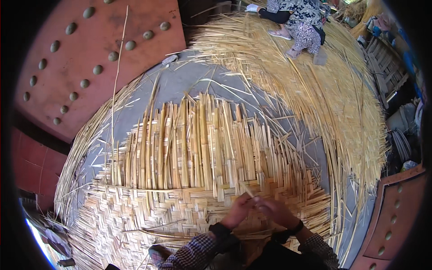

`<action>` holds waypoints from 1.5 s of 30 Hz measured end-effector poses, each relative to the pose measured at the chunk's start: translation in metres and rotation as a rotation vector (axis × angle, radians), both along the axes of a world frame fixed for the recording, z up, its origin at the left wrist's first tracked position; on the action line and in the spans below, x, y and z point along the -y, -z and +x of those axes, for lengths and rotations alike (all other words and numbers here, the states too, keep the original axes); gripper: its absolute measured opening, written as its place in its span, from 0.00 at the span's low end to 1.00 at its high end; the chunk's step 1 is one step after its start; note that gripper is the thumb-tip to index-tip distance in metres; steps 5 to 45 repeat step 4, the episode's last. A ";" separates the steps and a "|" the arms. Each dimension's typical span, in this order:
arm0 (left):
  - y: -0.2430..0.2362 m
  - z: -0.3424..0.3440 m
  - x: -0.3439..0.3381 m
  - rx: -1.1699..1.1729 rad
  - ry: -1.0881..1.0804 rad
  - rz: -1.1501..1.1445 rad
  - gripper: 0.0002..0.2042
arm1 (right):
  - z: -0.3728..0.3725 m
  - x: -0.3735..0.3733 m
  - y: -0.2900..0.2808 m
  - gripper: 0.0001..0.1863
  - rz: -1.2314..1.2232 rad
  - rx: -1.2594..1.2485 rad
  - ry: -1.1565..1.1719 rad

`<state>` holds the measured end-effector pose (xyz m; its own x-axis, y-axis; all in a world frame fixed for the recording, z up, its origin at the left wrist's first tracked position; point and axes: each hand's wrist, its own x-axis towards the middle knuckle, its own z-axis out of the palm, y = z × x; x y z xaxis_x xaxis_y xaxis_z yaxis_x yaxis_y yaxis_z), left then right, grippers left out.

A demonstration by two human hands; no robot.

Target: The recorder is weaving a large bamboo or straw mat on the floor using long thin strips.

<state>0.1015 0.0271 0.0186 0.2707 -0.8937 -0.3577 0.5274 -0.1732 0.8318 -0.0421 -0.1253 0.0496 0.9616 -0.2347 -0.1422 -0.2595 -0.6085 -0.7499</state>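
Note:
My left hand (237, 210) and my right hand (273, 211) meet over a partly woven reed mat (148, 207). Between them a short pale reed strip (246, 189) sticks out, pointing away from me. The fingers of both hands are closed around its near end, which they hide. Just beyond, a row of upright split reeds (202, 139) runs away from the woven part, with one long reed (148, 190) laid across their base. A few loose reed strips (157, 230) lie on the weave to the left of my hands.
At the upper right a co-worker (301, 27) is on a second large woven mat (342, 108). A red studded door panel (103, 49) stands at the upper left, another red panel (389, 216) at the lower right. Loose reeds (85, 153) lie along the grey floor (180, 83).

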 end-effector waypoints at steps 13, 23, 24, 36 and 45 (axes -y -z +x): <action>-0.003 0.028 -0.074 0.132 0.134 0.348 0.24 | 0.060 0.034 -0.003 0.14 0.086 0.045 -0.179; -0.003 0.028 -0.074 0.132 0.134 0.348 0.24 | 0.060 0.034 -0.003 0.14 0.086 0.045 -0.179; -0.003 0.028 -0.074 0.132 0.134 0.348 0.24 | 0.060 0.034 -0.003 0.14 0.086 0.045 -0.179; -0.003 0.028 -0.074 0.132 0.134 0.348 0.24 | 0.060 0.034 -0.003 0.14 0.086 0.045 -0.179; -0.003 0.028 -0.074 0.132 0.134 0.348 0.24 | 0.060 0.034 -0.003 0.14 0.086 0.045 -0.179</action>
